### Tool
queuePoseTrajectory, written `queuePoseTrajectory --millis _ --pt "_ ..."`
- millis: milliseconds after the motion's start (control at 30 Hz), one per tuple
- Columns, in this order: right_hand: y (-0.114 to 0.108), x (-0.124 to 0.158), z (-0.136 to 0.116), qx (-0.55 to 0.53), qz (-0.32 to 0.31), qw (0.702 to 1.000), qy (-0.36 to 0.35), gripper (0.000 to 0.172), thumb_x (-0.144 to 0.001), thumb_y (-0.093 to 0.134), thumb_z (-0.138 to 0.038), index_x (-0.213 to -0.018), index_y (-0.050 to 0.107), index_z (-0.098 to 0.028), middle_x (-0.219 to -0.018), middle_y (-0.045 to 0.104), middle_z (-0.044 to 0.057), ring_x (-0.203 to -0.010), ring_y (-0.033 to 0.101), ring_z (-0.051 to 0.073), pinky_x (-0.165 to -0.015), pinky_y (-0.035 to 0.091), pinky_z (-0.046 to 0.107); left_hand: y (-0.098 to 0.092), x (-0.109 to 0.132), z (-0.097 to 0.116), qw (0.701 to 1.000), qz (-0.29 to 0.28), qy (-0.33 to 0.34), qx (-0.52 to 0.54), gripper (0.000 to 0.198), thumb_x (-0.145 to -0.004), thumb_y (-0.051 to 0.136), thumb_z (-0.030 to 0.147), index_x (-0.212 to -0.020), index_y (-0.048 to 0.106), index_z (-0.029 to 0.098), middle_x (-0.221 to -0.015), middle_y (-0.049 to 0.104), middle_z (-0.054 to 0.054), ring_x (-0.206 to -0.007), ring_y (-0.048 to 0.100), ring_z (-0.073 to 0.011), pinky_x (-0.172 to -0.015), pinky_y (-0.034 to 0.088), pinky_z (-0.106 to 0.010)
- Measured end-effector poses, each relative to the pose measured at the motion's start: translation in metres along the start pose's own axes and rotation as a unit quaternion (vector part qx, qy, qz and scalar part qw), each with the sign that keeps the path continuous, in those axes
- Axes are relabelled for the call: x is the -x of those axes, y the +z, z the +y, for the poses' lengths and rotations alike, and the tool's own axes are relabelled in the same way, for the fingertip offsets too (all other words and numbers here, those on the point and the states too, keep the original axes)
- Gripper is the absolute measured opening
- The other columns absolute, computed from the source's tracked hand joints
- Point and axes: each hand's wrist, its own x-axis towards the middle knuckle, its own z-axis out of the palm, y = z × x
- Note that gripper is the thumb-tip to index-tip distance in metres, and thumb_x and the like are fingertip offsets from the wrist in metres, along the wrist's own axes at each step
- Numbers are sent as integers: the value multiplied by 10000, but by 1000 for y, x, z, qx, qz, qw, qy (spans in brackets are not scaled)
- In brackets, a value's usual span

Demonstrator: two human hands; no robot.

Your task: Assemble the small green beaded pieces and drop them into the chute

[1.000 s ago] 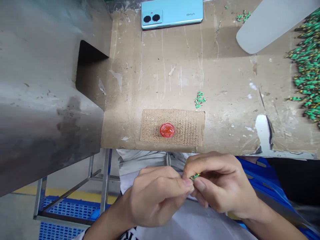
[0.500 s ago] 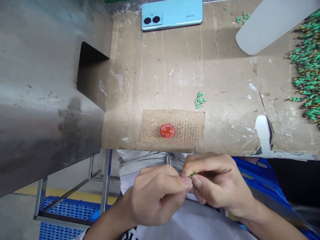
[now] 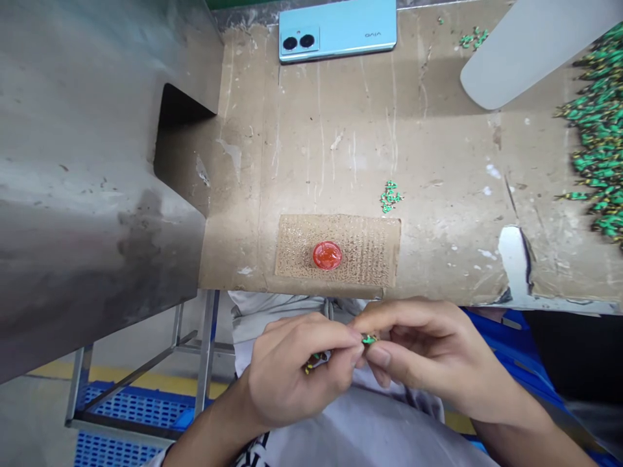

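Note:
My left hand (image 3: 296, 370) and my right hand (image 3: 428, 357) meet over my lap, just below the bench edge. Their fingertips pinch a small green component with gold-coloured ends (image 3: 368, 338) between them. A few more green-and-yellow pieces (image 3: 314, 362) show curled inside my left fingers. The nearest bench item is a red round cap (image 3: 326, 255) on a rough cardboard pad (image 3: 365, 250). A small cluster of green parts (image 3: 389, 196) lies beyond the pad, out of reach of my fingers.
A large heap of green parts (image 3: 596, 136) lies at the bench's right side, by a white plastic paddle (image 3: 528, 52). A light-blue vivo phone (image 3: 337, 35) lies at the back. A steel hopper (image 3: 87, 175) fills the left, with a blue crate (image 3: 516, 350) below right.
The pinched green component has shifted slightly left and up. Small green-and-yellow pieces now show within my left fingers. The view has drifted slightly.

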Motion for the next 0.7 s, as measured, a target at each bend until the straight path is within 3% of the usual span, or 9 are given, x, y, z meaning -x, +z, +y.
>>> queuePoseTrajectory --millis 367,700 --pt "6 -1 -2 30 39 999 -13 93 -942 757 -279 -910 738 -194 -701 628 -13 -596 517 100 -552 459 209 3 3 3 1000 1 14 -21 63 -1023 668 164 -962 661 178 -737 811 -2 -543 724 -108 -583 618 -209" --pt "5 -3 4 -9 18 999 -42 161 -947 772 -343 -894 752 -192 -745 686 16 -631 555 116 -583 482 226 5 3 3 999 24 20 17 53 -1051 658 216 -999 661 205 -747 811 8 -539 715 -89 -591 619 -179"
